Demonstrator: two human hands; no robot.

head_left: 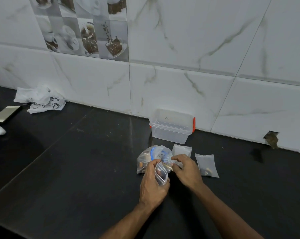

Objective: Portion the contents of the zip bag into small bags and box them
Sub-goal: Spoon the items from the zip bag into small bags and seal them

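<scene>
Thin crinkly plastic, so floppy and slippery, best pinched at the mouth edge. Left hand (152, 183) closed around small bag (161, 175), holding it open above black worktop (76, 161). Right hand (187, 169) fingers pinched on a piece at zip bag (151, 157). Clear box (171, 126) waiting behind, near wall.
</scene>
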